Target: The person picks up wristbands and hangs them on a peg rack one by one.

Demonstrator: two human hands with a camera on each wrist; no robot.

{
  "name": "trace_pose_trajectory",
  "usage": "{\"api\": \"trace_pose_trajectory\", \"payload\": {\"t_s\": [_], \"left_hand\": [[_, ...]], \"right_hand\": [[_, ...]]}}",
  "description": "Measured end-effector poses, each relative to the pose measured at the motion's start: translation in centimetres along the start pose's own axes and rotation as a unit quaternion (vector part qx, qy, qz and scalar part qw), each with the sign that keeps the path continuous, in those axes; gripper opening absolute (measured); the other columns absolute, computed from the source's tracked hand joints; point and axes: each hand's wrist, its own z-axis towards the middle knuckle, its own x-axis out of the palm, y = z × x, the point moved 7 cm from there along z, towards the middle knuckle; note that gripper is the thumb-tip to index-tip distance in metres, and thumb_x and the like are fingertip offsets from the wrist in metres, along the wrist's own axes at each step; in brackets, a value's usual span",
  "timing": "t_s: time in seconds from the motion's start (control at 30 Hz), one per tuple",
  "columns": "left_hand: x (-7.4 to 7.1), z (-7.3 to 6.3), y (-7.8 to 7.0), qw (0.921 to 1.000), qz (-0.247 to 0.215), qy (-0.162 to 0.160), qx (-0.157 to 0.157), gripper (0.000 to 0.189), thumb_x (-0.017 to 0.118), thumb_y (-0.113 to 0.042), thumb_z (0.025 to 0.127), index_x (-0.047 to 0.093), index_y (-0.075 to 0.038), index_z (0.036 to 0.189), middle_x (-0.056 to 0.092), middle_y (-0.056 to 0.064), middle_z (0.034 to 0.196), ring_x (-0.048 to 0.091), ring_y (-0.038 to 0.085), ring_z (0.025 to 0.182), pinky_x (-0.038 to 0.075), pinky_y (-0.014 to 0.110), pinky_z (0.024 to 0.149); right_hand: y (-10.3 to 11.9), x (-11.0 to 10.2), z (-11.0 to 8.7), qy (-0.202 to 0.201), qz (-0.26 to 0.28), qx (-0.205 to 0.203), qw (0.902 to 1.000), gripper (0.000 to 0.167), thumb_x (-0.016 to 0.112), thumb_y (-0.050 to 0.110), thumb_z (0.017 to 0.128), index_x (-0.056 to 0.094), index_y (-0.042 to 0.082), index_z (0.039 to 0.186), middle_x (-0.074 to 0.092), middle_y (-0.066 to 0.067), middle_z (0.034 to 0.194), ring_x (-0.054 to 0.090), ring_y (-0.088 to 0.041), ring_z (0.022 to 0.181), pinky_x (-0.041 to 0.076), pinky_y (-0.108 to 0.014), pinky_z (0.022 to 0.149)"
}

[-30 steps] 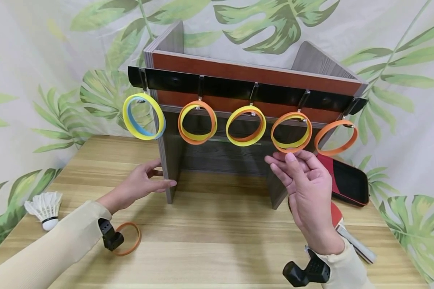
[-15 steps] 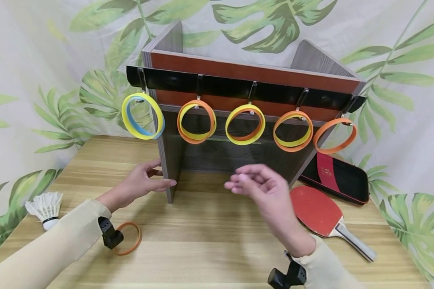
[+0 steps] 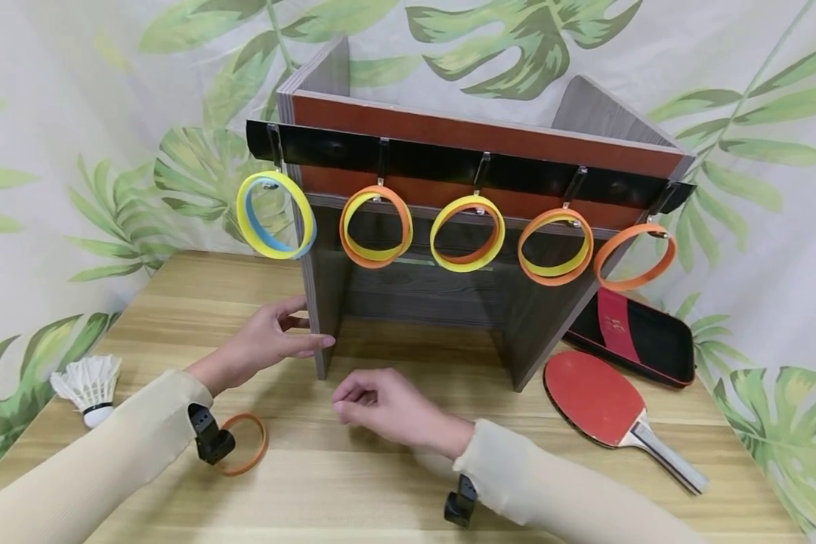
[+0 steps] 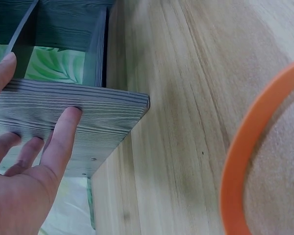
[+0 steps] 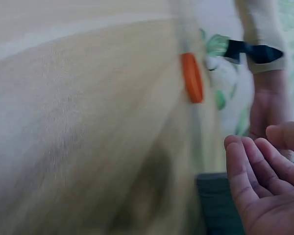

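Observation:
A grey wood-grain stand (image 3: pixel 321 302) with red-brown panels stands on the table. My left hand (image 3: pixel 261 340) grips its left side panel (image 4: pixel 103 105), thumb on one face and fingers against the other. My right hand (image 3: pixel 387 408), fingers loosely curled and holding nothing, hovers over the table in front of the stand. Between the forearms and nearer the left wrist lies an orange rubber ring (image 3: pixel 265 442), also in the right wrist view as an orange band (image 5: pixel 192 78). Overhead, yellow, blue and orange rings (image 3: pixel 435 234) hang from hooks on a black bar (image 3: pixel 428 162).
A red table tennis bat (image 3: pixel 595 397) lies right of the stand, beside a black and red case (image 3: pixel 659 340). On the left side of the table is a white shuttlecock (image 3: pixel 90 385). A leaf-patterned cloth (image 3: pixel 197 45) hangs behind.
My right hand has left the hanging orange and yellow rings and come down leftward to the table, uncovering the bat and case. My left hand stays on the side panel.

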Motion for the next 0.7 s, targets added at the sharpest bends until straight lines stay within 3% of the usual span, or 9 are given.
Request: {"api": "trace_pose_trajectory", "payload": {"t_s": [0.13, 0.4, 0.7], "left_hand": [[0.0, 0.0, 0.0, 1.0, 0.002, -0.003, 0.006, 0.07, 0.081, -0.018, 0.093, 0.05, -0.007, 0.154, 0.061, 0.025, 0.141, 0.058, 0.03, 0.128, 0.066, 0.035, 0.093], [-0.1, 0.1, -0.1, 0.9999, 0.013, -0.003, 0.01, 0.071, 0.082, -0.02, 0.093, 0.049, -0.008, 0.155, 0.061, 0.024, 0.142, 0.057, 0.034, 0.13, 0.066, 0.036, 0.091], [0.0, 0.1, 0.0, 0.9999, 0.013, -0.003, 0.007, 0.074, 0.081, -0.02, 0.094, 0.045, -0.009, 0.158, 0.058, 0.023, 0.146, 0.057, 0.031, 0.13, 0.066, 0.033, 0.09]], "right_hand": [[-0.6, 2.0, 2.4, 0.027, -0.039, 0.001, 0.9989, 0.017, 0.068, 0.015, 0.103, 0.074, 0.003, 0.113, 0.077, -0.011, 0.101, 0.062, 0.004, 0.078, 0.053, -0.012, 0.072], [-0.3, 5.0, 5.8, 0.052, -0.108, -0.008, 0.9928, 0.017, 0.068, 0.021, 0.103, 0.075, 0.007, 0.111, 0.078, 0.0, 0.097, 0.064, 0.007, 0.078, 0.055, -0.008, 0.074], [0.5, 8.2, 7.8, 0.038, -0.279, -0.035, 0.9588, 0.017, 0.068, 0.033, 0.103, 0.075, 0.017, 0.104, 0.072, 0.014, 0.083, 0.056, 0.011, 0.068, 0.045, -0.002, 0.065]]}}
